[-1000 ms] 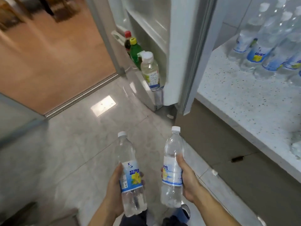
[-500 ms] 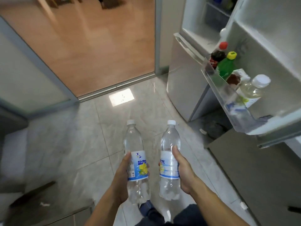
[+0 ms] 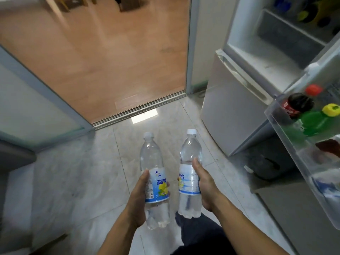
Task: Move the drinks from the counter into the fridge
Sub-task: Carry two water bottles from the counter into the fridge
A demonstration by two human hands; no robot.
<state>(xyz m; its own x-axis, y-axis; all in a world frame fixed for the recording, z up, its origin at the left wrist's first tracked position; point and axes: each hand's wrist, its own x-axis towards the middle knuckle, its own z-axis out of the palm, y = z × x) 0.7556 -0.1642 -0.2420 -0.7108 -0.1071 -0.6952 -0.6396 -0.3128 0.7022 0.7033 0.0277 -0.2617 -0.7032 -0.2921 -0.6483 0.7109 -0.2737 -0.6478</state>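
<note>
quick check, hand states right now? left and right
Left hand: grips a clear water bottle, upright.
Right hand: grips a second water bottle, upright.

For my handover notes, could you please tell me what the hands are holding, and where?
Each grips an upright clear bottle around its labelled middle: left hand one bottle, right hand the other bottle.

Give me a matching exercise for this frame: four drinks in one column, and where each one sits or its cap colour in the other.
Things:
1. bottle in the left hand
2. bottle in the right hand
3. cola bottle
4. green bottle

Descriptions:
A. yellow cap, in the fridge door shelf
B. red cap, in the fridge door shelf
C. clear, label shows a yellow lemon picture
D. clear, thumb lies over the top edge of its label

Pairs: 1-C, 2-D, 3-B, 4-A
</note>
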